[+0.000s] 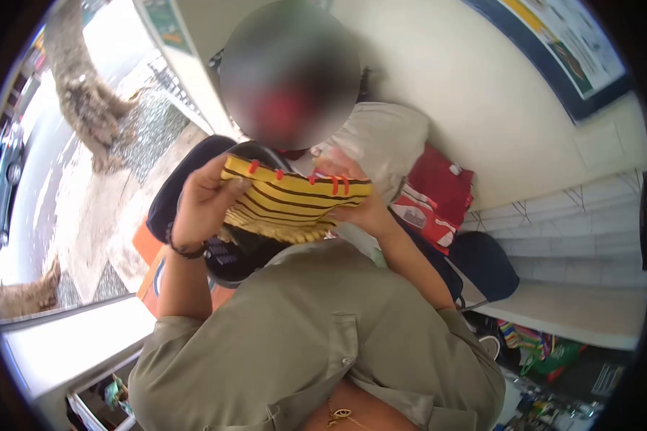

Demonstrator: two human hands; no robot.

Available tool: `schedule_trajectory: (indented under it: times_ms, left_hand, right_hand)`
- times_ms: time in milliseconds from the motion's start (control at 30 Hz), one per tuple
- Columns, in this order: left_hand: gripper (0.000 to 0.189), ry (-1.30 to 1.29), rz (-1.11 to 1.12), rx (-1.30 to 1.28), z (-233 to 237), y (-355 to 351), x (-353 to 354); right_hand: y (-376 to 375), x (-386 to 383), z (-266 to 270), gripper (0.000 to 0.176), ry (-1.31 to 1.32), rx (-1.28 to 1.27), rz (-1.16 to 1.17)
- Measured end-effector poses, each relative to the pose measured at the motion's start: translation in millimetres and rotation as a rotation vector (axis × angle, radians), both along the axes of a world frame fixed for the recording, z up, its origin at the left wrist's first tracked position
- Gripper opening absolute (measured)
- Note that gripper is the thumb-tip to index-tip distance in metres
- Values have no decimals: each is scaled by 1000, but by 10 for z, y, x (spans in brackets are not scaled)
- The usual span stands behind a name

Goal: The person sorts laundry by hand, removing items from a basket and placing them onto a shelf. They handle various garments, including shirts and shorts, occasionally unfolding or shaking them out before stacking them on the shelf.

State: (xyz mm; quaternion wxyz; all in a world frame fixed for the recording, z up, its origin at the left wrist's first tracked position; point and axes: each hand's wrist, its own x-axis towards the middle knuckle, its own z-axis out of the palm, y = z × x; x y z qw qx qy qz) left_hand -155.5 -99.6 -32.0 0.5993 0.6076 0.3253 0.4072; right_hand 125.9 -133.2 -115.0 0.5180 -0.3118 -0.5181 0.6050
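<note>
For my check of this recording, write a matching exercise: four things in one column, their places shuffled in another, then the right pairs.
Things
1. yellow striped piece
2. dark wristband
3. car
4. framed picture

Places
A. outside, at the far left of the view
B. on the wall, at the upper right of the view
C. held between the left hand and the right hand
D. around the left wrist

Right pairs
1-C, 2-D, 3-A, 4-B

Cloth between left hand, right hand; car far left.
</note>
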Motion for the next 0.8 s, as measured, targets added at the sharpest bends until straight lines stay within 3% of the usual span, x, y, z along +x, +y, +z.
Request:
schedule_trajectory:
  times_ms: [33, 100, 133, 200, 267, 333, 433, 533, 600, 667, 700, 800]
  left_hand:
    - [24, -23, -36, 52, 208, 45, 148]
    - [27, 37, -91, 223, 482, 238, 468]
    - [28, 87, -132, 192, 548, 411, 643]
    - [29, 184, -106, 345, 602, 699, 1137]
    - [24, -137, -202, 444, 632, 784, 1707]
    - [22, -112, -254, 555, 620, 780, 2099]
    - [32, -139, -269, 830, 377, 762, 2572]
    - [52, -31, -319, 1025, -244, 719, 2772]
    - [51, 229, -604, 1092, -738, 759, 2754]
    - [51, 378, -670, 1067, -1065, 799, 2657]
    - [51, 454, -699, 1053, -1089, 805, 2615]
    - [48, 521, -339, 1138, -1061, 1075, 2626]
  right_hand:
    - [-65, 118, 157, 71, -6, 79, 6]
    - [-174, 351, 492, 51, 42, 15, -242]
    - [-231, 464, 660, 42, 71, -18, -361]
    - [-283, 774, 1001, 28, -107, 143, -675]
    - [-419, 1192, 1143, 30, -247, 270, -874]
    - [-575, 1446, 1309, 27, -370, 517, -1001]
    - [-805, 1718, 1226, 36, -614, 626, -1126]
    - [-1026, 2006, 546, 48, -900, 548, -1164]
    - [-1263, 1964, 108, 50, -1229, 392, -1120]
    - [-1476, 1988, -407, 47, -1449, 230, -795]
    - [-1505, 1990, -453, 45, -1472, 168, -797]
    - [-1449, 2026, -443, 41, -1553, 2, -848]
